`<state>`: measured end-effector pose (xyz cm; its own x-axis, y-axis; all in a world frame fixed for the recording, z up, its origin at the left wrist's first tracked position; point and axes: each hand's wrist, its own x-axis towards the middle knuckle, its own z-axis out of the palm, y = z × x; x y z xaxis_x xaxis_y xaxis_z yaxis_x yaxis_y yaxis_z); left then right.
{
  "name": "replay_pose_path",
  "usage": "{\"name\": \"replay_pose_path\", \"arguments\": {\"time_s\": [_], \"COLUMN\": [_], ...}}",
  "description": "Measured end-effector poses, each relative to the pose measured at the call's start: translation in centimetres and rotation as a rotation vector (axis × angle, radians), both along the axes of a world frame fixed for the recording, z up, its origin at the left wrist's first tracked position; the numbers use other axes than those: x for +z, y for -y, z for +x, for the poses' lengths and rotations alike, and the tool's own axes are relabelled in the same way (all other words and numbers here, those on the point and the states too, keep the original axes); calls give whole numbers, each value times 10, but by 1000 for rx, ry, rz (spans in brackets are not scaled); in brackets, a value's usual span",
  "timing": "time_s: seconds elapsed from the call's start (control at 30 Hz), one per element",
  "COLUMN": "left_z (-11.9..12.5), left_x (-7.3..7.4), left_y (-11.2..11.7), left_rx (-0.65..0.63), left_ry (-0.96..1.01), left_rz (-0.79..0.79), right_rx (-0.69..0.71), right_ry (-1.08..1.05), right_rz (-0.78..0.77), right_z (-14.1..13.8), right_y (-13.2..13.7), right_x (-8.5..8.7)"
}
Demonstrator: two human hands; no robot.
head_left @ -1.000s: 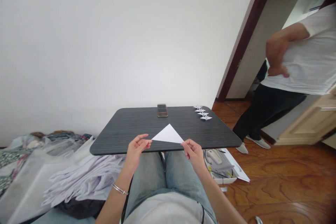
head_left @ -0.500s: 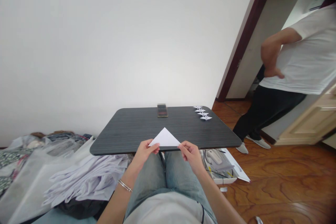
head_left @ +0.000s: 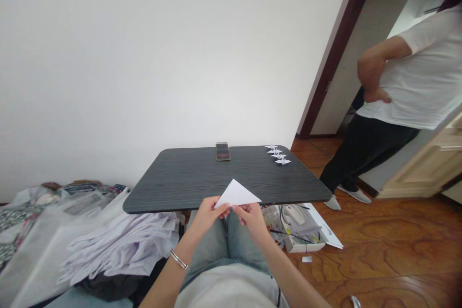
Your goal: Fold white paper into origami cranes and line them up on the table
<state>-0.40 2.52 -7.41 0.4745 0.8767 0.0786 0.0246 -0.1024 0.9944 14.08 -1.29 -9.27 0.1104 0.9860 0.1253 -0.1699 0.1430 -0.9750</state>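
Observation:
A white sheet of paper (head_left: 238,193), folded into a triangle, is held at the near edge of the dark table (head_left: 180,178), its peak pointing away from me. My left hand (head_left: 210,211) pinches its lower left part between thumb and fingers. Close beside it, my right hand (head_left: 250,216) is closed on the lower edge near the middle, thumb on top. The triangle's right corner sticks out past my right hand. Several white folded paper cranes (head_left: 283,161) stand in a row at the table's far right corner.
A phone (head_left: 223,152) leans at the table's back edge by the wall. Piled clothes (head_left: 119,245) lie at the left. Below the table on the right stands a white box (head_left: 306,246) with cables. Another person (head_left: 407,77) stands at the right near a doorway.
My right hand has moved left along the lower edge, from the right corner to near my left hand. The paper has shifted right and tilted slightly.

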Motion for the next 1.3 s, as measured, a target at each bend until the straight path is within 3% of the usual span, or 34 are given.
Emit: {"name": "replay_pose_path", "arguments": {"time_s": [0.5,1.3], "left_z": [-2,-25], "left_x": [-4,8], "left_y": [-2,-4], "left_rx": [26,102], "left_ry": [-117,-164], "left_rz": [107,46], "right_rx": [-2,-113], "right_ry": [53,161], "right_rz": [60,31], "right_z": [0,56], "right_y": [-3,-3], "right_x": [-4,-6]}}
